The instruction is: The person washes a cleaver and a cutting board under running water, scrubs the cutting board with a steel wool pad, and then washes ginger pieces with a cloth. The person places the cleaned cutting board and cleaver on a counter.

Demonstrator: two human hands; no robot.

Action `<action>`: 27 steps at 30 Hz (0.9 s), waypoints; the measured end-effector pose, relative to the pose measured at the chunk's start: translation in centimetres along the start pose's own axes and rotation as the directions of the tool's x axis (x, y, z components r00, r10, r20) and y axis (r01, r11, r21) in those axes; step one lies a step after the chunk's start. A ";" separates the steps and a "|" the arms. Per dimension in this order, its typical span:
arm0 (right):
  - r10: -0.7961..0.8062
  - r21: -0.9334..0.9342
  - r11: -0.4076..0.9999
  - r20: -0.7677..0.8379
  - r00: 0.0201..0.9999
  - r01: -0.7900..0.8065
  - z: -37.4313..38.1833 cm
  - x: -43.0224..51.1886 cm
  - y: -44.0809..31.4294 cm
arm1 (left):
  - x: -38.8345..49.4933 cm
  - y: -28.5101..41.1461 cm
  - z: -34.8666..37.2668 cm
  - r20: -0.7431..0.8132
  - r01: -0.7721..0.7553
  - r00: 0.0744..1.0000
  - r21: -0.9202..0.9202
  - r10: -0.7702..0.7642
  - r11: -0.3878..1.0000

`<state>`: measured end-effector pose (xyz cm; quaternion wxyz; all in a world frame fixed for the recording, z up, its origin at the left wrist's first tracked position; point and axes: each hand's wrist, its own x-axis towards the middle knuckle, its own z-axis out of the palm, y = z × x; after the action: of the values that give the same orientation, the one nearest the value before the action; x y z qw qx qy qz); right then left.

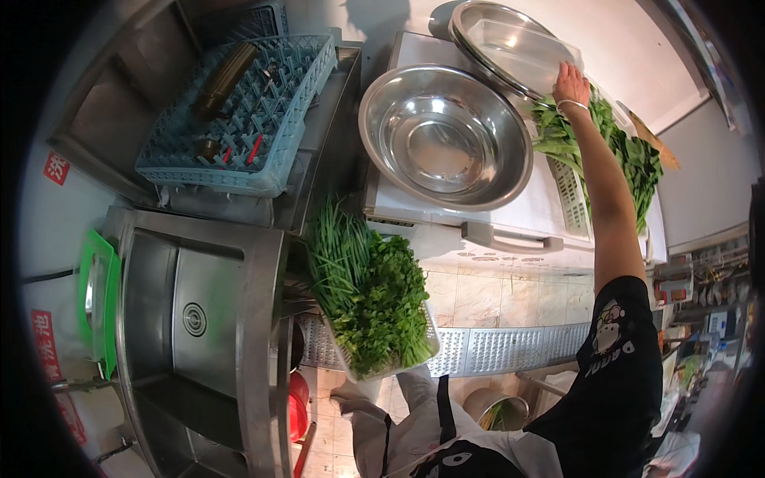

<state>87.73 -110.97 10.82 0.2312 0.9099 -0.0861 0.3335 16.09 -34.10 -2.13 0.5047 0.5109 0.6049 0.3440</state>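
Observation:
My right arm stretches across to the far side, and my right hand [572, 86] has its fingers over the edge of a translucent plastic container [526, 51]. That container lies tilted in a steel basin [469, 18] stacked with others against the wall. Just below my hand, leafy green vegetables [636, 164] fill a white perforated plastic basket [571, 197]. A wide stainless steel basin [445, 149], holding nothing solid, sits to the left on a white chest with a grey handle [511, 239]. My left hand is out of view.
At lower centre, a white basket [435, 334] holds green herbs [388, 293] and long thin stalks [340, 257]. A steel sink [206, 316] is at left, with a blue dish rack [275, 179] beyond it. A bucket [496, 409] stands on the tiled floor.

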 end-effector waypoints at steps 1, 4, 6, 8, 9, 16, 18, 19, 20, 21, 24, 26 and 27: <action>-0.007 -0.070 0.998 0.022 1.000 0.008 1.3 0.7 0.0 | -1.3 -0.4 1.2 0.010 0.025 1.000 0.005 -0.026 1.000; 0.083 -0.117 0.992 0.266 0.960 -0.053 3.2 2.5 0.5 | -4.4 -1.4 3.9 0.025 0.075 0.997 0.021 -0.075 0.997; 0.060 -0.210 0.978 0.356 0.932 0.017 3.2 3.6 0.8 | -5.8 -1.6 5.0 0.050 0.103 0.993 0.028 -0.104 0.994; -0.075 -0.207 0.968 0.295 0.952 0.140 2.3 4.3 1.4 | -6.7 -1.6 5.6 0.072 0.124 0.990 0.018 -0.125 0.992; -0.132 -0.229 0.953 0.274 0.953 0.198 1.6 4.4 1.9 | -6.9 -1.6 5.7 0.090 0.137 0.986 0.016 -0.138 0.990; -0.279 -0.198 0.948 -0.138 0.950 0.249 -8.0 2.6 6.8 | -4.4 0.1 4.8 0.183 0.149 0.973 -0.030 -0.141 0.988; -0.354 -0.143 0.935 -0.273 0.895 0.326 -12.5 0.5 7.1 | -2.8 1.2 2.3 0.199 0.145 0.972 -0.073 -0.128 0.987; -0.367 -0.063 0.929 -0.246 0.897 0.363 -15.2 -0.9 6.8 | -2.0 1.8 0.5 0.200 0.142 0.973 -0.109 -0.118 0.984; -0.366 0.064 0.913 -0.308 0.878 0.403 -17.9 -2.7 5.8 | -1.2 2.7 -1.9 0.202 0.144 0.973 -0.158 -0.111 0.977; -0.381 0.140 0.887 -0.319 0.868 0.441 -20.8 -4.6 4.4 | -0.3 3.7 -4.4 0.215 0.148 0.971 -0.207 -0.103 0.967; -0.548 0.216 0.715 -0.416 0.726 0.665 -30.1 -11.4 -2.1 | 2.3 7.3 -11.5 0.373 0.220 0.925 -0.364 -0.075 0.905; -0.601 0.469 0.517 -0.396 0.694 0.716 -36.3 -16.3 -8.2 | 3.1 9.8 -13.9 0.669 0.253 0.734 -0.431 0.119 0.866; -0.677 0.407 0.439 -0.437 0.593 0.801 -39.5 -18.8 -11.4 | 3.2 10.8 -14.2 0.437 0.035 0.892 -0.324 0.117 0.945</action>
<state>54.55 -82.03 21.02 0.0801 0.8371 0.4502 0.3002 5.49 -27.00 10.72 0.7004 0.4996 0.3956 0.3214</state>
